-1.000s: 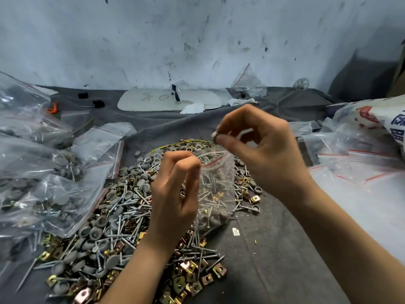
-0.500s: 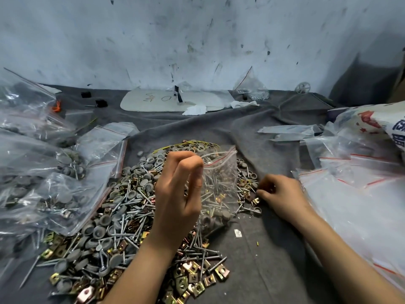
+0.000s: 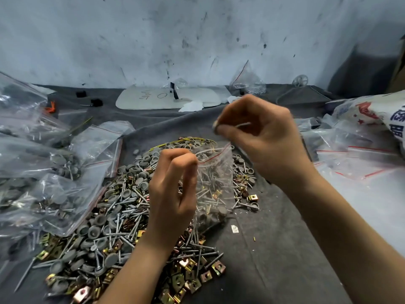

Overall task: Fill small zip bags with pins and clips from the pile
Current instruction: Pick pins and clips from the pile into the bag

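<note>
Thin clear plastic, the zip bag [image 3: 215,178] droops onto the pile [image 3: 122,216], its rim pinched in my left hand [image 3: 173,194]. It will likely sag as it fills, so the rim is where to hold. My right hand [image 3: 263,137] pinches a light, stiff pin [image 3: 241,125] above its mouth.

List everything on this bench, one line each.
pile of pins and clips: one, grey, silver and brass, centre of the cloth
small zip bag: one, clear with red strip, partly filled, over the pile
pin: one, silver, above the bag's mouth
filled bags: several, clear, left
empty bags: many, clear, right
white board: one, back by the wall
printed sack: one, white, far right
grey cloth: one, under everything
left hand: one, pinching the small zip bag's rim
right hand: one, pinching the pin
</note>
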`<state>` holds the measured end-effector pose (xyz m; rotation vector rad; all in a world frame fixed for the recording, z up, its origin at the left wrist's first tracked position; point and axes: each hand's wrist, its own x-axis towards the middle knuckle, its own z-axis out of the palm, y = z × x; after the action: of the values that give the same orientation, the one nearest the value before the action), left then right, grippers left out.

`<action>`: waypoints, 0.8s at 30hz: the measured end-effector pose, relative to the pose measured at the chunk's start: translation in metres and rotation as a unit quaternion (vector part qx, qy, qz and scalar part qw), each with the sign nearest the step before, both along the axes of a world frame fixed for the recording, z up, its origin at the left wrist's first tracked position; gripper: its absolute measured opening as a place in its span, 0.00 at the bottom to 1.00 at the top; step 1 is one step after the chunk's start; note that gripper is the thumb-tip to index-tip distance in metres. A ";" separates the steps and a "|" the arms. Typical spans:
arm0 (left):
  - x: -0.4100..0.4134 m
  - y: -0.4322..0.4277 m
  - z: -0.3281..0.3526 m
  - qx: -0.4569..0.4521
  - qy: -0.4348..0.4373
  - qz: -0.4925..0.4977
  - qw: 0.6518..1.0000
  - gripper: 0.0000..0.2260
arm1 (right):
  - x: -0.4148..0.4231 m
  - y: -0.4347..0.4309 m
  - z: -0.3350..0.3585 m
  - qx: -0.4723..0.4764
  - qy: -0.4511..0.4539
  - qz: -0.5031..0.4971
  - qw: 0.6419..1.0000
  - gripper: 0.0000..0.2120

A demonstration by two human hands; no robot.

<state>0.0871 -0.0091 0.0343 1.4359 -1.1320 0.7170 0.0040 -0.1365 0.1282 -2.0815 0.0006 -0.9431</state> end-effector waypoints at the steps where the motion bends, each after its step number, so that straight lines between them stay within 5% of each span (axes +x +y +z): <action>1: 0.000 0.000 0.000 0.001 -0.002 0.000 1.000 0.04 | 0.003 0.003 0.003 -0.024 0.036 0.003 0.999 0.05; 3: 0.000 0.000 0.000 0.001 -0.003 0.000 1.000 0.04 | 0.005 0.002 0.001 -0.047 0.092 0.001 0.995 0.04; 9: -0.001 -0.001 0.001 -0.003 -0.008 0.002 1.000 0.05 | -0.017 -0.020 -0.026 0.048 0.049 -0.078 0.995 0.03; 18: 0.000 -0.001 -0.001 -0.001 0.001 0.006 1.000 0.05 | -0.046 -0.049 -0.105 -0.034 0.296 -0.188 0.936 0.08; 24: 0.000 -0.002 -0.001 -0.003 -0.002 0.007 1.000 0.04 | -0.053 -0.053 -0.115 -0.065 0.326 -0.148 0.931 0.09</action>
<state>0.0876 -0.0108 0.0331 1.4391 -1.1216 0.7336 -0.0490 -0.1890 0.0136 -2.4738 0.6281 -0.3773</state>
